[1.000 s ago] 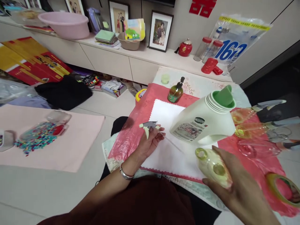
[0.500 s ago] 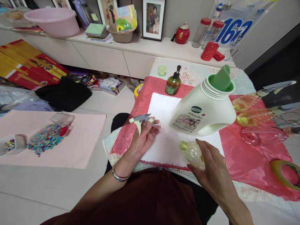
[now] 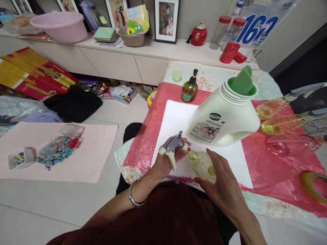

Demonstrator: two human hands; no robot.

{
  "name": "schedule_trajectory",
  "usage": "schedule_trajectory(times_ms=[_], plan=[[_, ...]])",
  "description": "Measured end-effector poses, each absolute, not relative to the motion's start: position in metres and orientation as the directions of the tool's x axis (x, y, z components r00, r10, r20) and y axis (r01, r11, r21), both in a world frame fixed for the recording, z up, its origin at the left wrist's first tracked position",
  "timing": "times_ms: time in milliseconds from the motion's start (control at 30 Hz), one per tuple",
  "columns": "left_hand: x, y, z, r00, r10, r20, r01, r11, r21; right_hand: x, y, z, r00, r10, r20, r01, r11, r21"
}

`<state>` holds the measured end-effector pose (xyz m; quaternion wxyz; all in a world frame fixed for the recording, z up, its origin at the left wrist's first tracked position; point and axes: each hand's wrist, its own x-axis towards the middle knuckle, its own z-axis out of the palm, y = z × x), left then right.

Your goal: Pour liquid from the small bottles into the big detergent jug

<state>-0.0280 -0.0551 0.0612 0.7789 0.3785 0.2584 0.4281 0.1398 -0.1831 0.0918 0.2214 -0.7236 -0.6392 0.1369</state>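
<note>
My left hand (image 3: pixel 166 163) is closed around a grey and cream trigger spray head (image 3: pixel 173 145), its lever pointing down. Just to the right, my right hand (image 3: pixel 224 177) grips a clear yellowish spray bottle (image 3: pixel 203 166), tilted with its threaded neck toward the left hand. The neck sits close to the spray head; whether the dip tube is inside it I cannot tell. Behind both hands stands a large pale green detergent jug (image 3: pixel 222 112) with a green cap (image 3: pixel 241 81) resting in its mouth. A white scalloped sheet (image 3: pixel 171 119) lies under them.
A green pump bottle (image 3: pixel 189 89) stands behind the sheet. Several spray bottles, one pink (image 3: pixel 291 145), lie on the right of the red cloth (image 3: pixel 265 170), near a tape roll (image 3: pixel 315 185). Loose beads (image 3: pixel 57 149) cover part of a pink mat (image 3: pixel 94 149) at left.
My left hand has moved right with the spray head, turning it toward the bottle. My right hand has brought the bottle slightly left, so neck and spray head are closer together.
</note>
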Motion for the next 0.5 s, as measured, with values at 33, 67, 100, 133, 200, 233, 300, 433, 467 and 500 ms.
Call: schedule_trajectory(times_ms=[33, 67, 100, 133, 200, 233, 300, 433, 467, 500], plan=[[-0.029, -0.057, 0.060, 0.514, 0.853, -0.087, -0.449, 0.355, 0.820, 0.139, -0.183, 0.092, 0.146, 0.986, 0.085, 0.856, -0.083, -0.510], [-0.030, -0.058, 0.059, 0.527, 0.845, -0.090, -0.429, 0.356, 0.830, 0.137, -0.182, 0.092, 0.149, 0.985, 0.088, 0.848, -0.082, -0.524], [-0.031, -0.059, 0.058, 0.535, 0.840, -0.088, -0.410, 0.350, 0.842, 0.136, -0.182, 0.092, 0.156, 0.983, 0.093, 0.840, -0.083, -0.536], [-0.032, -0.059, 0.058, 0.539, 0.838, -0.084, -0.394, 0.338, 0.855, 0.135, -0.182, 0.092, 0.168, 0.981, 0.097, 0.832, -0.088, -0.547], [-0.033, -0.059, 0.058, 0.537, 0.840, -0.078, -0.369, 0.317, 0.874, 0.134, -0.181, 0.091, 0.200, 0.974, 0.103, 0.816, -0.107, -0.568], [-0.033, -0.059, 0.058, 0.535, 0.841, -0.083, -0.359, 0.315, 0.879, 0.134, -0.181, 0.091, 0.211, 0.972, 0.103, 0.810, -0.115, -0.575], [-0.033, -0.058, 0.059, 0.543, 0.835, -0.093, -0.344, 0.322, 0.882, 0.133, -0.182, 0.089, 0.213, 0.971, 0.110, 0.803, -0.110, -0.585], [-0.033, -0.058, 0.060, 0.575, 0.813, -0.090, -0.339, 0.336, 0.879, 0.132, -0.183, 0.084, 0.201, 0.964, 0.171, 0.803, -0.063, -0.592], [-0.033, -0.058, 0.059, 0.579, 0.810, -0.089, -0.337, 0.338, 0.879, 0.132, -0.183, 0.083, 0.203, 0.961, 0.189, 0.803, -0.053, -0.593], [-0.033, -0.058, 0.059, 0.581, 0.809, -0.091, -0.335, 0.339, 0.879, 0.132, -0.183, 0.082, 0.204, 0.957, 0.204, 0.802, -0.044, -0.596]])
